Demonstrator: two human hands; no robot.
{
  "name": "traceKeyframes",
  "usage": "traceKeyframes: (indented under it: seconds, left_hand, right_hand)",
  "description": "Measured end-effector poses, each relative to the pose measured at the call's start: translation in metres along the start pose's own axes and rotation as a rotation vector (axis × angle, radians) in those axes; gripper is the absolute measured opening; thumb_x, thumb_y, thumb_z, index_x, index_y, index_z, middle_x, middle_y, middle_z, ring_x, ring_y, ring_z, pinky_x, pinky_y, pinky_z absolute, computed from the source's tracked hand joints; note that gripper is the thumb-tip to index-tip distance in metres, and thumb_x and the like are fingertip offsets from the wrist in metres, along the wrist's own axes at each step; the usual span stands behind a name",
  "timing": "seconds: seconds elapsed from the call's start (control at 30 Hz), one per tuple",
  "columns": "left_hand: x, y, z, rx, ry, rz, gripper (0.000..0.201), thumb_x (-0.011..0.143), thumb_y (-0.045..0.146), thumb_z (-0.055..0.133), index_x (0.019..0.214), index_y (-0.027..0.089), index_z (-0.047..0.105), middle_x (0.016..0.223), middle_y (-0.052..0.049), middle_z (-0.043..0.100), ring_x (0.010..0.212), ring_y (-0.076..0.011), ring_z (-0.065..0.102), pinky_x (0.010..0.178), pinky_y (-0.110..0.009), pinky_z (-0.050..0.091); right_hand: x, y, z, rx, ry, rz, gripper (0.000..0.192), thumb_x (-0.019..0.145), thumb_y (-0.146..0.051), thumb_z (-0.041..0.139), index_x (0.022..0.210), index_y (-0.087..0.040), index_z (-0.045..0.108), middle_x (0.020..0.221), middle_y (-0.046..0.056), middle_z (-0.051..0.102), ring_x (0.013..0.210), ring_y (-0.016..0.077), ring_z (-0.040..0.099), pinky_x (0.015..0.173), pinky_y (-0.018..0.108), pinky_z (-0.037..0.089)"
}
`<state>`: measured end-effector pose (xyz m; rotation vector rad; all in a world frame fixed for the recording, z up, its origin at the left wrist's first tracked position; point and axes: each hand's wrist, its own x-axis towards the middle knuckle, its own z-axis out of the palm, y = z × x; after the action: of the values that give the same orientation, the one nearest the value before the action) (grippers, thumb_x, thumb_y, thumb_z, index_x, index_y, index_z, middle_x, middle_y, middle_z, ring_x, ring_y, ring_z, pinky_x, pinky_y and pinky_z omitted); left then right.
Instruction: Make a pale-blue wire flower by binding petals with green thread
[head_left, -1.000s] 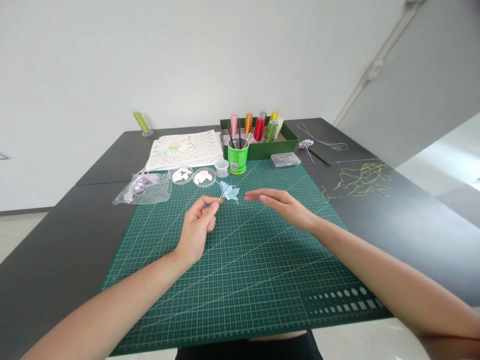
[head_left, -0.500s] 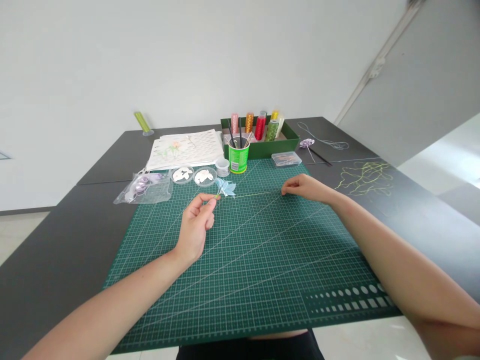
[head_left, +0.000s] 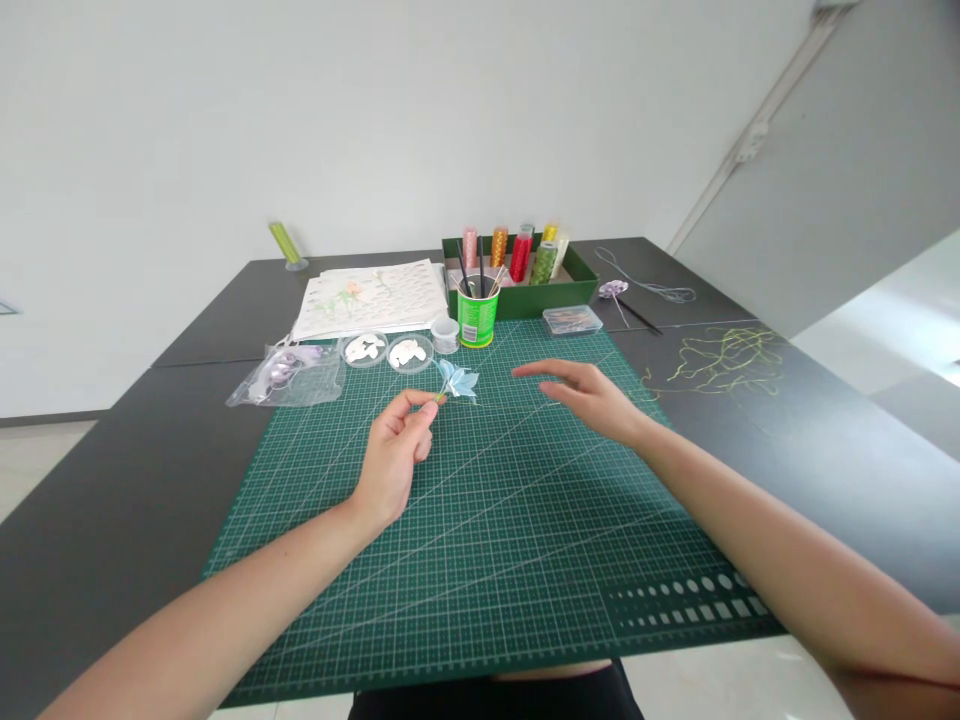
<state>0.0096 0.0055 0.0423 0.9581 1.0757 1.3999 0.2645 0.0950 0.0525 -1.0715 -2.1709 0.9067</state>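
Note:
Between thumb and forefinger, my left hand [head_left: 397,450] pinches the green stem of a light blue artificial flower [head_left: 457,381]. The petals point right, held above the green cutting mat [head_left: 495,520]. To the right of the flower, my right hand [head_left: 581,395] hovers over the mat with its fingers stretched out and the thumb apart, holding nothing that I can see. Loose yellow-green thread [head_left: 727,360] lies in a tangle beyond that hand, one end reaching the mat's right edge.
Two round dishes of white pieces [head_left: 365,349], a green can [head_left: 478,312] of brushes and a clear box [head_left: 572,320] line the mat's far side. Behind stands a green tray [head_left: 555,297] with thread spools. A plastic bag [head_left: 289,374] lies left; a purple flower [head_left: 613,289] lies right.
My right hand has opened from a pinch on the thread and moved left toward the flower. The thread stretched between the hands no longer shows. The left hand stays nearly still.

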Motion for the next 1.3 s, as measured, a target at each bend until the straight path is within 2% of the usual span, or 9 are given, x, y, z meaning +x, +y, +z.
traceKeyframes:
  seconds: [0.1,0.17,0.27,0.4,0.73,0.9,1.0,1.13,1.3]
  left_hand:
    - [0.001,0.001,0.002,0.001,-0.003,-0.003,0.021,0.086,0.038,0.071,0.088,0.018,0.064,0.051,0.012,0.023,0.045,-0.0060,0.016,0.046,-0.023,0.014]
    - [0.001,0.001,0.002,0.002,-0.003,-0.006,0.021,0.087,0.038,0.071,0.089,0.018,0.064,0.051,0.012,0.023,0.045,-0.0060,0.016,0.045,-0.022,0.014]
    - [0.001,0.001,0.003,-0.004,-0.001,-0.009,0.022,0.086,0.039,0.072,0.088,0.018,0.065,0.051,0.011,0.024,0.045,-0.0058,0.016,0.045,-0.022,0.015]
    - [0.002,-0.003,0.003,-0.039,0.033,-0.005,0.022,0.084,0.038,0.074,0.090,0.018,0.066,0.052,0.011,0.027,0.045,-0.0056,0.016,0.044,-0.021,0.014]
    - [0.005,-0.011,-0.001,-0.047,0.110,0.079,0.015,0.087,0.034,0.072,0.092,0.020,0.069,0.054,0.009,0.031,0.046,-0.0061,0.020,0.044,-0.019,0.020]
    - [0.006,-0.013,-0.003,-0.027,0.103,0.088,0.015,0.088,0.034,0.071,0.091,0.020,0.069,0.055,0.009,0.032,0.047,-0.0063,0.020,0.044,-0.020,0.020]
    - [0.006,-0.013,-0.003,-0.003,0.091,0.091,0.016,0.088,0.035,0.071,0.091,0.020,0.069,0.054,0.009,0.029,0.047,-0.0068,0.020,0.045,-0.020,0.020]
    - [0.005,-0.013,-0.001,0.039,0.036,0.089,0.017,0.089,0.037,0.069,0.092,0.020,0.068,0.054,0.009,0.026,0.048,-0.0072,0.018,0.045,-0.021,0.017]
    - [0.002,-0.012,0.003,0.091,-0.023,0.076,0.017,0.092,0.038,0.066,0.092,0.020,0.066,0.053,0.010,0.024,0.047,-0.0078,0.017,0.045,-0.022,0.015]
  right_hand:
    - [-0.006,-0.018,0.020,0.245,-0.145,-0.032,0.033,0.096,-0.040,0.053,0.117,-0.022,0.071,0.113,0.006,0.075,0.108,0.0224,0.068,0.096,0.041,0.051]
    - [-0.008,-0.022,0.028,0.276,-0.151,0.000,0.030,0.096,-0.040,0.055,0.104,-0.018,0.074,0.088,0.004,0.075,0.080,0.0169,0.067,0.076,0.032,0.052]
    - [-0.008,-0.019,0.030,0.242,-0.105,0.034,0.031,0.095,-0.040,0.056,0.087,-0.016,0.074,0.074,0.002,0.069,0.057,0.0108,0.050,0.055,0.026,0.039]
    - [-0.005,-0.008,0.021,0.206,-0.106,0.106,0.031,0.089,-0.041,0.059,0.079,-0.016,0.074,0.065,0.001,0.063,0.054,0.0102,0.043,0.053,0.026,0.031]
    - [0.005,0.029,0.003,-0.201,-0.309,0.409,0.024,0.076,-0.025,0.056,0.060,-0.018,0.072,0.058,0.000,0.061,0.056,0.0137,0.048,0.058,0.030,0.034]
    - [0.003,0.034,-0.022,-0.332,-0.431,0.379,0.030,0.083,-0.037,0.054,0.075,-0.019,0.077,0.069,0.003,0.068,0.064,0.0188,0.058,0.063,0.032,0.040]
    - [-0.006,0.025,-0.030,-0.523,-0.368,0.224,0.039,0.088,-0.052,0.057,0.099,-0.022,0.079,0.112,0.009,0.074,0.103,0.0308,0.066,0.092,0.045,0.047]
    - [-0.015,0.010,-0.025,-0.773,-0.131,0.129,0.080,0.081,-0.073,0.061,0.139,-0.018,0.061,0.151,0.017,0.051,0.139,0.0430,0.045,0.118,0.066,0.021]
    - [-0.014,-0.004,0.012,-0.458,-0.199,-0.148,0.075,0.092,-0.067,0.053,0.154,-0.024,0.042,0.159,0.012,0.042,0.148,0.0330,0.038,0.125,0.064,0.007]
